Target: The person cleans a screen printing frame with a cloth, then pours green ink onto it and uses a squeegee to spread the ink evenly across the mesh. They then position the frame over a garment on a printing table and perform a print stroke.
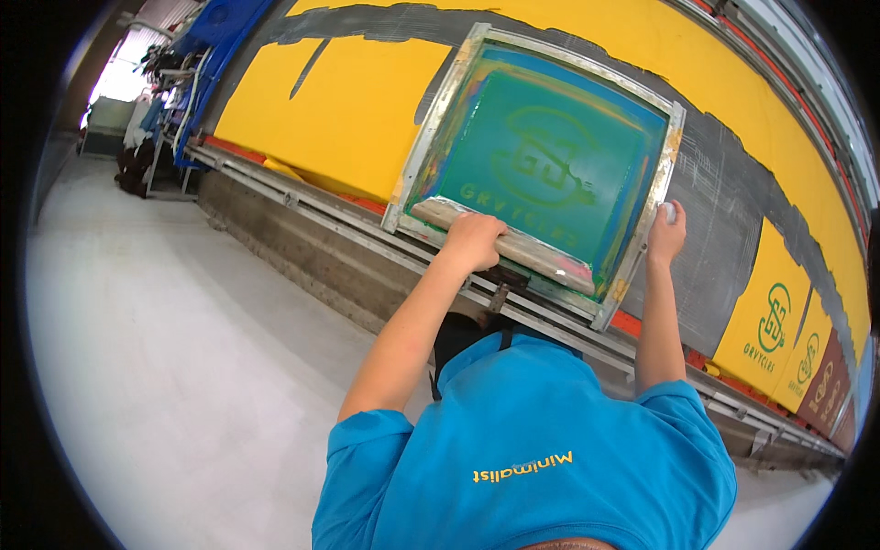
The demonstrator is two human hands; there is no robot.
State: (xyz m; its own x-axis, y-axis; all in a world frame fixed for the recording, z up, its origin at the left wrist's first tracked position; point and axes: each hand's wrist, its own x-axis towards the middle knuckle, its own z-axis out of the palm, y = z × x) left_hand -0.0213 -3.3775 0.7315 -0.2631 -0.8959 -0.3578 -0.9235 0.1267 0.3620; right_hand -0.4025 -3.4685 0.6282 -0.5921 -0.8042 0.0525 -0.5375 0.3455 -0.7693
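Note:
My left hand (474, 242) is wrapped round the wooden handle of a long squeegee (547, 259), which lies across the near end of a printing screen. The screen frame (676, 147) is pale and paint-stained, with green ink spread over its mesh (477, 137) and a round emblem showing in the middle. At the frame's right side, my right hand (666, 238) is closed round a small white rounded thing (669, 213), close beside the rail. Whether its fingers also touch the frame cannot be made out. The screen lies on yellow fabric over a dark grey table.
Yellow panels (339, 119) lie along the long table (701, 229). To the right are yellow pieces with green printed emblems (773, 321) and a brown-red piece (822, 390). A metal rail (367, 243) runs along the near edge. Pale floor (183, 367) extends left, where a cluttered rack (170, 119) stands.

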